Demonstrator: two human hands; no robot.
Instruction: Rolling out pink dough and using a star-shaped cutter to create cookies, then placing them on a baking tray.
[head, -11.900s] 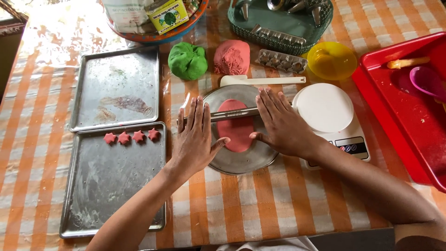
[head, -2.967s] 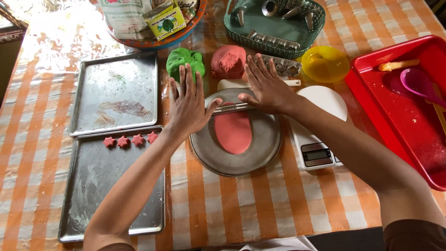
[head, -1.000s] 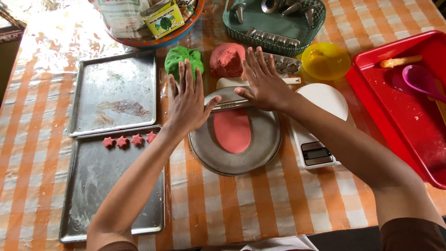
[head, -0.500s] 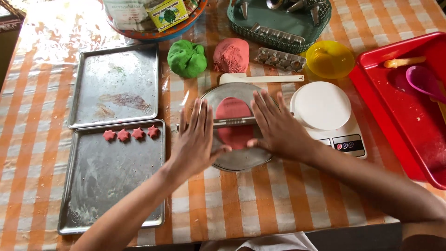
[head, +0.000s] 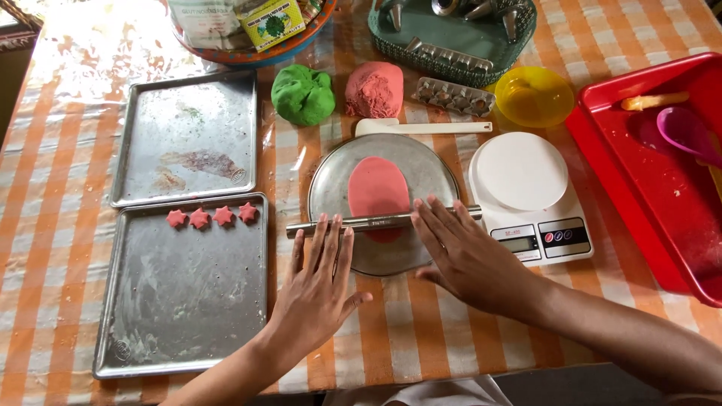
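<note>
Two baking trays (head: 188,135) lie on the desk, four pink star cutouts (head: 212,217) on the nearer one. Two dough balls, one green (head: 302,93), one pink (head: 374,89). One rolling pin (head: 376,222), one round metal plate (head: 432,169), one kitchen scale (head: 526,192), one yellow bowl (head: 534,95).

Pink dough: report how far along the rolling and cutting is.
Done: four pink stars sit on the near tray. In hand: left hand and right hand push the rolling pin over the pink dough. Left: pink ball and green ball lie unrolled; far tray has no stars.

A slim metal rolling pin (head: 383,222) lies crosswise over the near end of a flattened oval of pink dough (head: 378,192) on a round metal plate (head: 436,169).
</note>
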